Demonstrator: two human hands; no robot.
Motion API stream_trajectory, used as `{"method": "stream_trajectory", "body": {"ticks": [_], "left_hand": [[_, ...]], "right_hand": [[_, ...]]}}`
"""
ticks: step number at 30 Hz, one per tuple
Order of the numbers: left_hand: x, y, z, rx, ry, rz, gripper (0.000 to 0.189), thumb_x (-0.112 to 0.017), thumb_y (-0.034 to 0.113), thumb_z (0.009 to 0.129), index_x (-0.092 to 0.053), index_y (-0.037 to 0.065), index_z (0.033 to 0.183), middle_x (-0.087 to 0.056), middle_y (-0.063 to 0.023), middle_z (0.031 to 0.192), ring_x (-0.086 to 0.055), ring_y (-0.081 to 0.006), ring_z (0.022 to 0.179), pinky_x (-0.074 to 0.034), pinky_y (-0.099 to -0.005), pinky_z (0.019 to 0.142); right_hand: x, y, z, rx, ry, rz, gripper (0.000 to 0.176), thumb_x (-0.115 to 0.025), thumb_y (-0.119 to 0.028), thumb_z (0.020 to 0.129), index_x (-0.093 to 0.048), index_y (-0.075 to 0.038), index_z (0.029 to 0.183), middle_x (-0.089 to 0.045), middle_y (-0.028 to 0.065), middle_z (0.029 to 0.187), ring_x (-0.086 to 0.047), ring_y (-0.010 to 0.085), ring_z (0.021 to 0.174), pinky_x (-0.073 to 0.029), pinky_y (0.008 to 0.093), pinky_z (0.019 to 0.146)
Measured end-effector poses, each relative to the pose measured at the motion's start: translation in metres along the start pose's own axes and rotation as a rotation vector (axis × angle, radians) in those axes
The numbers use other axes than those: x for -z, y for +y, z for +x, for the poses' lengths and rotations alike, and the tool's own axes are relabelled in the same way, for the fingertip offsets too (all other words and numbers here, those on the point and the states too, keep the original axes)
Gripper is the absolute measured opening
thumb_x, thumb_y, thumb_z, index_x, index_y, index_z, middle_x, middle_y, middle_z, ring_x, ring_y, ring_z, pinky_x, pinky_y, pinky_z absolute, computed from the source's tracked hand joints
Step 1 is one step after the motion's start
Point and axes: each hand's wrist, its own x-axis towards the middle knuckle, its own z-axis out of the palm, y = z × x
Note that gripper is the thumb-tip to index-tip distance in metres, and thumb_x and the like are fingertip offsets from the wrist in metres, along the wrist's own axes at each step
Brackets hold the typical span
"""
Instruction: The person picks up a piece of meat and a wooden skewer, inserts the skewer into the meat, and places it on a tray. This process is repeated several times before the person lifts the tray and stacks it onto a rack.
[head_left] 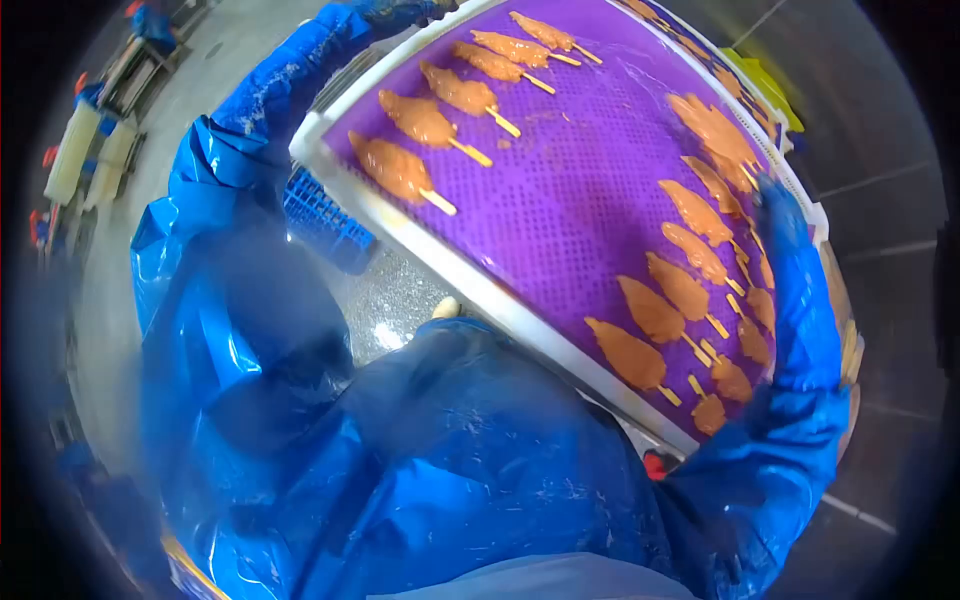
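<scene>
A purple perforated mat (pixel 560 150) lines a white-rimmed tray, with several orange-brown meat pieces on flat sticks along its left side (pixel 417 118) and more on its right (pixel 655 310). My right hand (pixel 785 215), in a blue glove, is over the tray's right part, its fingers closed at the stick ends of some overlapping meat pieces (pixel 715 130). My left arm reaches up round the tray's far left side; only a bit of my left hand (pixel 400 12) shows at the top edge, its fingers hidden.
Below the tray's left edge is a blue plastic crate (pixel 325 220) on the wet floor. More meat on sticks lies beyond the tray's far rim, near a yellow-green item (pixel 762 85). People in blue with red headwear are far off at the left, by benches (pixel 75 150).
</scene>
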Motion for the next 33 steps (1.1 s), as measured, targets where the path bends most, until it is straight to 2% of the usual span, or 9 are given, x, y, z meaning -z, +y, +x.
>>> {"method": "stream_trajectory", "body": {"ticks": [7,12,14,17,18,22,25,30,33], "left_hand": [[0.025,-0.103,0.069,-0.184,-0.037,-0.029,0.034,-0.055,0.027,0.097,-0.062,0.005,0.122,-0.064,-0.0042,0.111,-0.058,-0.0128,0.099,-0.046,-0.0275,0.089],[0.0,-0.144,0.092,-0.048,0.15,-0.158,0.03,-0.055,0.024,0.096,-0.065,0.003,0.115,-0.067,-0.0057,0.106,-0.058,-0.0121,0.098,-0.045,-0.0298,0.092],[-0.01,-0.15,0.09,-0.024,0.153,-0.149,0.028,-0.056,0.023,0.095,-0.066,0.002,0.112,-0.067,-0.0093,0.106,-0.059,-0.0144,0.099,-0.047,-0.031,0.09],[-0.015,-0.15,0.095,-0.119,0.139,0.029,0.028,-0.056,0.022,0.095,-0.064,0.002,0.113,-0.066,-0.0125,0.107,-0.061,-0.0196,0.101,-0.047,-0.0326,0.091],[-0.019,-0.146,0.1,-0.143,0.123,0.103,0.029,-0.056,0.022,0.095,-0.064,0.002,0.114,-0.065,-0.0132,0.108,-0.061,-0.0224,0.102,-0.046,-0.0334,0.093],[-0.033,-0.134,0.152,-0.428,0.034,0.237,0.026,-0.058,0.018,0.092,-0.064,0.003,0.112,-0.064,-0.015,0.112,-0.06,-0.0316,0.106,-0.046,-0.0383,0.096],[-0.058,-0.137,0.189,-0.421,0.009,0.242,0.026,-0.059,0.015,0.09,-0.064,0.003,0.113,-0.064,-0.016,0.115,-0.06,-0.0328,0.108,-0.046,-0.0391,0.096],[-0.076,-0.149,0.221,-0.2,0.045,0.285,0.034,-0.064,0.016,0.087,-0.062,0.006,0.119,-0.063,-0.0156,0.118,-0.059,-0.032,0.111,-0.046,-0.0391,0.097],[-0.084,-0.156,0.228,-0.174,0.065,0.328,0.037,-0.067,0.019,0.085,-0.063,0.008,0.12,-0.064,-0.0147,0.116,-0.059,-0.0324,0.109,-0.046,-0.039,0.096]], "right_hand": [[-0.151,-0.086,0.105,0.11,-0.055,-0.04,0.034,-0.052,-0.043,0.095,-0.051,-0.015,0.075,-0.04,-0.0067,0.058,-0.033,0.0077,0.049,-0.028,0.0257,0.048],[-0.229,-0.116,0.169,0.057,0.024,0.235,0.038,-0.055,-0.042,0.093,-0.065,-0.007,0.102,-0.062,0.0048,0.077,-0.051,0.0137,0.065,-0.043,0.0292,0.062],[-0.25,-0.078,0.233,0.215,0.052,-0.343,0.051,-0.06,-0.044,0.089,-0.063,-0.001,0.116,-0.067,0.0138,0.102,-0.061,0.0235,0.089,-0.048,0.0368,0.081],[-0.258,-0.083,0.23,0.105,0.13,-0.351,0.057,-0.063,-0.046,0.086,-0.063,0.003,0.115,-0.066,0.0178,0.112,-0.061,0.0304,0.101,-0.045,0.0404,0.091],[-0.264,-0.083,0.228,0.168,0.286,-0.381,0.05,-0.067,-0.042,0.084,-0.067,0.001,0.109,-0.068,0.0151,0.105,-0.062,0.0259,0.096,-0.047,0.0378,0.088],[-0.252,-0.078,0.248,0.09,0.22,-0.048,0.037,-0.073,-0.032,0.082,-0.07,-0.003,0.104,-0.069,0.0081,0.095,-0.061,0.0192,0.087,-0.048,0.0328,0.081],[-0.254,-0.08,0.27,0.13,0.306,-0.166,0.037,-0.073,-0.033,0.082,-0.07,-0.003,0.104,-0.069,0.0063,0.093,-0.06,0.0179,0.086,-0.047,0.0319,0.081],[-0.26,-0.106,0.236,0.217,0.425,-0.426,0.056,-0.066,-0.05,0.082,-0.064,-0.003,0.113,-0.064,0.0225,0.114,-0.06,0.0368,0.109,-0.044,0.0436,0.096],[-0.259,-0.114,0.225,0.063,0.434,-0.292,0.045,-0.07,-0.04,0.081,-0.064,-0.003,0.105,-0.067,0.0227,0.099,-0.064,0.0361,0.095,-0.049,0.0454,0.083]]}}
